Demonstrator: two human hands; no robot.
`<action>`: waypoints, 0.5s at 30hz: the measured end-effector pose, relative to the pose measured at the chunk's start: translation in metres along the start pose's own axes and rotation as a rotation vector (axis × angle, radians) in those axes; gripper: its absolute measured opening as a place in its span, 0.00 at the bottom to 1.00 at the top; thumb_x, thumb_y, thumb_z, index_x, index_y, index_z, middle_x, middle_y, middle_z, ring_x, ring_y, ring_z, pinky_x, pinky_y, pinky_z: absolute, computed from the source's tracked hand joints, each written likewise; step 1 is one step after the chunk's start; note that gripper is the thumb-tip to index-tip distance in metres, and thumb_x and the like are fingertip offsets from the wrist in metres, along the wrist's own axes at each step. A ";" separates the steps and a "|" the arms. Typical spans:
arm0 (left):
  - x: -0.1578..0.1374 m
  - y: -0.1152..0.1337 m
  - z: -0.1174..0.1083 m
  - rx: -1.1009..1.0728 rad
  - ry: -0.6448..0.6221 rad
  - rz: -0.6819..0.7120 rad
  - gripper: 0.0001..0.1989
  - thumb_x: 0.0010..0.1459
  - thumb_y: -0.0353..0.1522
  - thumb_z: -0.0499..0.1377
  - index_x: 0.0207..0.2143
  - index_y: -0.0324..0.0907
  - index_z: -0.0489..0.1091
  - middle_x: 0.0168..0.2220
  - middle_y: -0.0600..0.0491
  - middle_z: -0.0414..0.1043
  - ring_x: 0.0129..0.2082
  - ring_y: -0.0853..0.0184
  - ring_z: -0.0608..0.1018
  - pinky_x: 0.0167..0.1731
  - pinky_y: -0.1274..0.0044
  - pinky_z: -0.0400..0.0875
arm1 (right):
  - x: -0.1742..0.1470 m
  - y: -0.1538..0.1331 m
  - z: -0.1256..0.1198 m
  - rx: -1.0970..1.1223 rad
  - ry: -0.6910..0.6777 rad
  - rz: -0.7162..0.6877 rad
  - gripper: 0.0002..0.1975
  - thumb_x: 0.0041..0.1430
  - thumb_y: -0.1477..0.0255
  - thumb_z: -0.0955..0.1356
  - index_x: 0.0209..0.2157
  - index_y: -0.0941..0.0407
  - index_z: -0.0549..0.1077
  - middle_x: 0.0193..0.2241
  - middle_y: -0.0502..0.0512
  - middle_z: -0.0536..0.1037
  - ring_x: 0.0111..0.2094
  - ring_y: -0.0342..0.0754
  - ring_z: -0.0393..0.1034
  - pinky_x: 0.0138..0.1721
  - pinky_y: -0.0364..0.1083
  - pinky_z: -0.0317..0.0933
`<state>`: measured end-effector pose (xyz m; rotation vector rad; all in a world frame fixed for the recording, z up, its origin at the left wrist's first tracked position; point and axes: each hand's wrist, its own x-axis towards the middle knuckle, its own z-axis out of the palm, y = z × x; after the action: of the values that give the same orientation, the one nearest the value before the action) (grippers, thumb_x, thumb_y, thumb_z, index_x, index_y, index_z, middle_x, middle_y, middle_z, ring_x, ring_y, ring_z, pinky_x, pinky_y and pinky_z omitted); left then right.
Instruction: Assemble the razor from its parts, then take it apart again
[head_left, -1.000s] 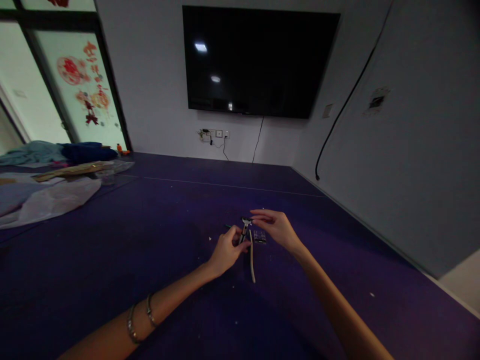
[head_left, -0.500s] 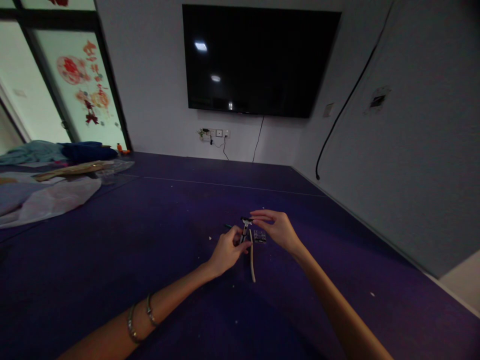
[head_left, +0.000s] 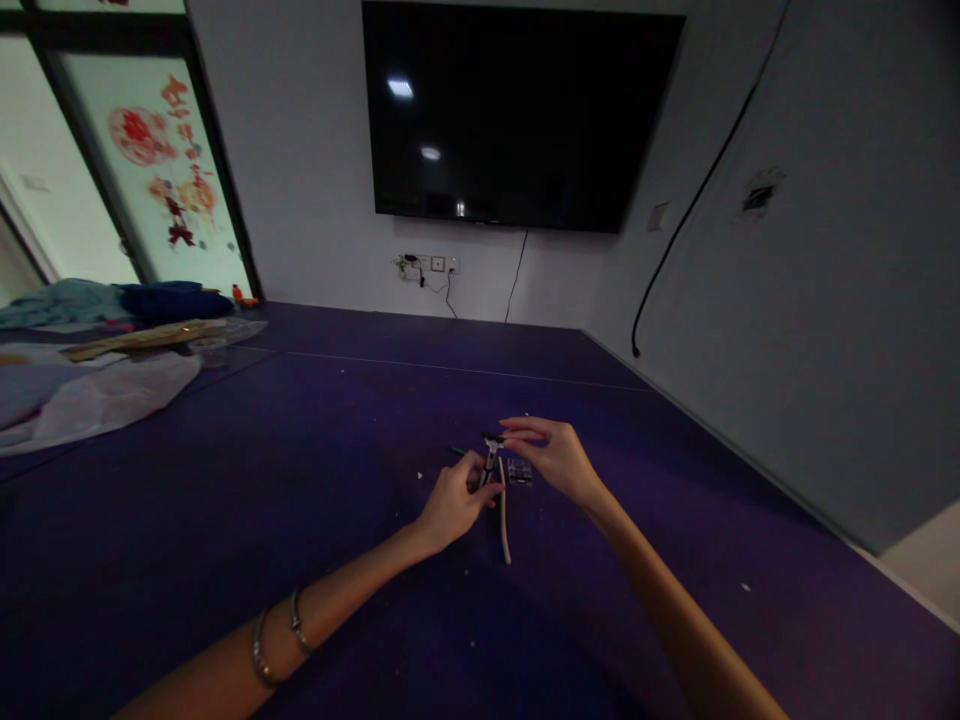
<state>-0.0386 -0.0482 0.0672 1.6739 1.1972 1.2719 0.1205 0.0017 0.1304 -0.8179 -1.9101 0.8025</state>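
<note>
My left hand (head_left: 454, 503) is closed around the dark and silver handle of a razor (head_left: 492, 450), which stands nearly upright with its black head on top. The fingers of my right hand (head_left: 551, 455) are pinched at the right end of that head. Just under my right hand, a small clear plastic case (head_left: 520, 472) with dark parts inside lies on the purple surface. A thin, pale, slightly curved stick (head_left: 505, 525) lies beside my left fingertips. Behind my left hand the tip of a thin green item (head_left: 457, 451) shows; the rest is hidden.
The broad purple surface (head_left: 337, 460) carries small white scraps (head_left: 419, 475). Plastic sheeting (head_left: 127, 395) and folded cloths (head_left: 172, 300) lie at the far left. A television (head_left: 525, 120) hangs on the back wall, and a black cable (head_left: 694, 205) runs down the right wall.
The view has shifted very slightly. Both hands keep nearly the same position on the razor, and nothing has been let go.
</note>
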 end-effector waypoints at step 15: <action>0.001 -0.001 -0.001 -0.023 -0.009 0.001 0.08 0.52 0.34 0.59 0.32 0.41 0.62 0.24 0.57 0.70 0.23 0.70 0.75 0.26 0.78 0.69 | 0.001 0.000 0.000 -0.046 0.004 -0.050 0.08 0.50 0.73 0.67 0.35 0.56 0.74 0.33 0.54 0.79 0.35 0.48 0.75 0.38 0.45 0.67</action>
<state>-0.0397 -0.0470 0.0663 1.6626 1.1722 1.2730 0.1205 0.0025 0.1309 -0.7967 -1.9438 0.7281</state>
